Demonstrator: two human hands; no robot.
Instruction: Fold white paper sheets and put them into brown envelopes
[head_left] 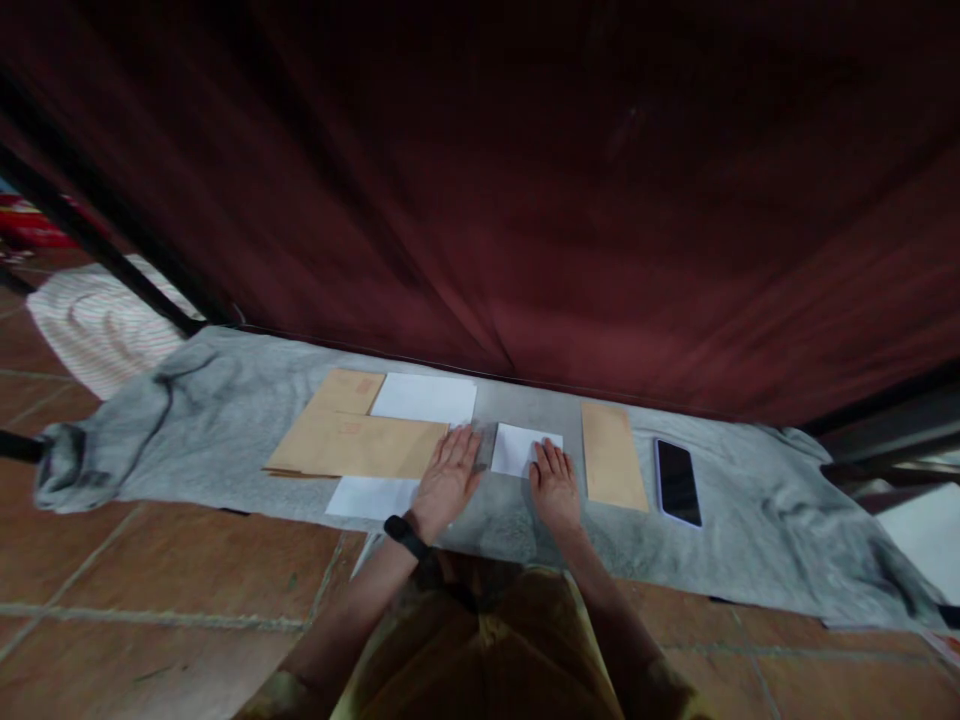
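My left hand (pixel 448 477) lies flat with its fingers stretched out, at the right end of a brown envelope (pixel 375 446). A dark band circles that wrist. Flat on the right edge of a small white sheet of paper (pixel 514 450) rests my right hand (pixel 555 483), fingers extended. Whether that sheet is folded I cannot tell. Just right of this hand a single brown envelope (pixel 615 458) lies upright on the grey cloth (pixel 502 520). White paper (pixel 424 397) sits above the left envelopes, and another white sheet (pixel 367 497) shows partly from beneath them.
A phone (pixel 678 483) with a dark screen lies right of the single envelope. Behind the cloth hangs a dark red curtain (pixel 525 250). Black metal bars (pixel 90 225) stand at the left, near a striped cloth (pixel 112 320). Tiled floor (pixel 202 570) shows in front.
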